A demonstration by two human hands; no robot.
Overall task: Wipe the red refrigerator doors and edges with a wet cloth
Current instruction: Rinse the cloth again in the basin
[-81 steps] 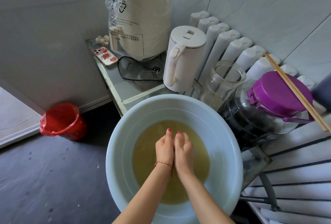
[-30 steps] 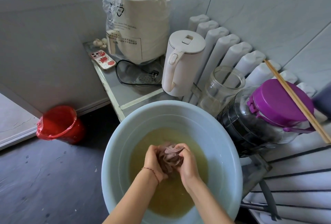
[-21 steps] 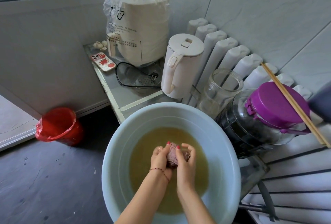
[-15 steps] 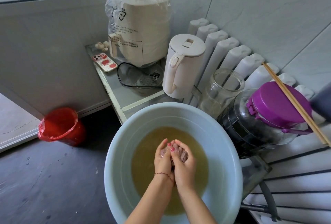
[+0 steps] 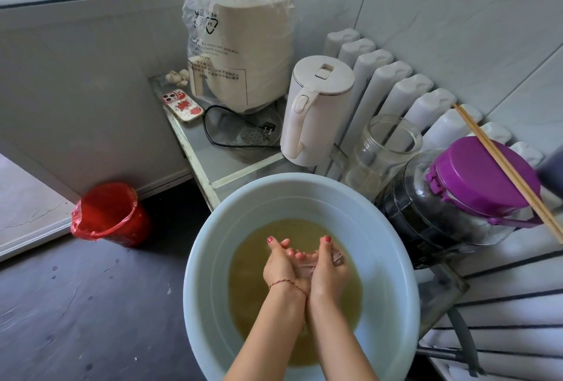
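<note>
A pale blue basin [image 5: 213,246] holds murky yellowish water. My left hand [image 5: 281,265] and my right hand [image 5: 329,271] are pressed together just above the water in the basin's middle. Between them I hold a small pinkish wet cloth [image 5: 304,268]; only a wrinkled strip of it shows between the palms and at the right fingers. A red string bracelet circles my left wrist. No red refrigerator is in view.
Behind the basin, a small table [image 5: 195,149] carries a bagged white appliance [image 5: 240,42], a white kettle [image 5: 313,112], a phone [image 5: 182,104] and a cord. At right stand a glass jar [image 5: 384,152], a purple-lidded jar [image 5: 475,182] with chopsticks [image 5: 511,173], and a radiator. A red bin [image 5: 108,214] stands on the floor at left.
My hands have gone on rubbing the cloth over the water. The fingers have spread a little, and the cloth now lies flatter between the palms than the bunched lump seen a second ago.
</note>
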